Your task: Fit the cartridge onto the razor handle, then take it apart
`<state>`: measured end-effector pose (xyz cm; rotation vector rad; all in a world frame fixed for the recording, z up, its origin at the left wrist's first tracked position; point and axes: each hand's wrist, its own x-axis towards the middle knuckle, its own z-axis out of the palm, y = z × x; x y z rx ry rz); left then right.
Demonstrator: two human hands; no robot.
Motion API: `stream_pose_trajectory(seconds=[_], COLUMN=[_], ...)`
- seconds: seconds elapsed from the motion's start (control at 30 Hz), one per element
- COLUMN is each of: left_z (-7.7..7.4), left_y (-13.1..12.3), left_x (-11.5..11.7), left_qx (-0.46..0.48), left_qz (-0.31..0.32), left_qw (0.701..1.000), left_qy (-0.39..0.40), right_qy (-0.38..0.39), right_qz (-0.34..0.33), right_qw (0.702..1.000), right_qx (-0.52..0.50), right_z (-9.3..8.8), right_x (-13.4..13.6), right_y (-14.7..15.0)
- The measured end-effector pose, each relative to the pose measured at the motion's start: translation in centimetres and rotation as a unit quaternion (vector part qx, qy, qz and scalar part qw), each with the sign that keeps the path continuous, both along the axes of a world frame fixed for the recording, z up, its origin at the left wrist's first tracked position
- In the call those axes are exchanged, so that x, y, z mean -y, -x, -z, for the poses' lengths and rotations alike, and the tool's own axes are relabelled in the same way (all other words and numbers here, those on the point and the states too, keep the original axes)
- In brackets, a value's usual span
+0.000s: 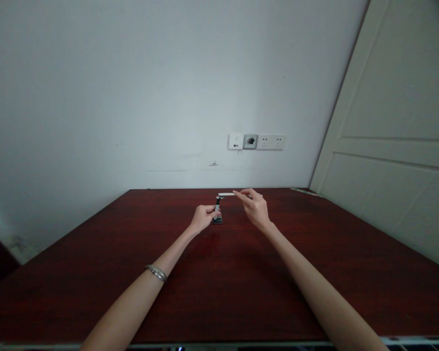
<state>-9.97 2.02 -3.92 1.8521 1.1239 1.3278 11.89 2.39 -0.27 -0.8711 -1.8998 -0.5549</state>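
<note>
A small white-and-black folding stand point(217, 208) rises from a dark base on the table, near its far side. Its exact kind is too small to make out. From the top of its upright post, a thin white arm point(226, 194) reaches level to the right. My left hand point(204, 217) is closed on the post from the left, thumb in front. At the arm's right end, my right hand point(255, 207) pinches it between thumb and fingers; that end is partly hidden behind the fingers. A metal bracelet point(156, 273) circles my left forearm.
The dark red wooden table point(212, 302) runs back to a pale wall. Wall sockets point(271, 142) and a black plug point(250, 141) sit above its far edge. A flat strip point(305, 192) lies at the far right corner, beside a white panelled door point(395, 146).
</note>
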Motion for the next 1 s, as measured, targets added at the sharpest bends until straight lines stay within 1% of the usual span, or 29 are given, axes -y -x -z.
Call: stream_pose_trajectory(seconds=[0.13,0.23,0.3,0.37,0.53,0.67,0.77,0.9,1.0], left_z=[-0.1,-0.1,-0.2,-0.3,-0.4,-0.3,-0.5,-0.9,-1.0], left_y=[0.0,-0.1,-0.1,-0.1,0.1,0.1,0.1,0.1,0.1], left_x=[0.0,0.1,0.1,0.2,0.2,0.2,0.3,0.6,0.7], left_qx=[-0.004,-0.020,-0.028,-0.034,-0.041,-0.044,-0.047,-0.062,-0.065], left_qz=[-0.013,-0.019,-0.018,-0.014,-0.016,-0.017,-0.017,-0.027,-0.030], left_qw=[1.000,1.000,0.999,0.999,0.999,0.999,0.999,0.997,0.997], left_qy=[0.003,-0.006,-0.014,-0.017,-0.007,-0.010,-0.019,-0.027,-0.033], right_qy=[-0.014,-0.015,-0.016,-0.018,-0.032,-0.026,-0.023,-0.023,-0.026], right_qz=[-0.009,-0.029,-0.044,-0.050,-0.028,-0.041,-0.052,-0.038,-0.034], right_qw=[1.000,0.998,0.997,0.998,0.998,0.997,0.997,0.998,0.998], right_qx=[-0.026,-0.062,-0.061,-0.045,-0.049,-0.066,-0.053,-0.037,-0.048], right_z=[0.5,0.6,0.8,1.1,1.5,1.3,1.5,1.9,1.7], right_x=[-0.7,-0.5,-0.4,-0.5,-1.3,-0.9,-0.7,-1.3,-1.3], right_y=[-0.8,0.1,0.7,0.7,-0.7,0.2,0.8,-0.3,-0.6])
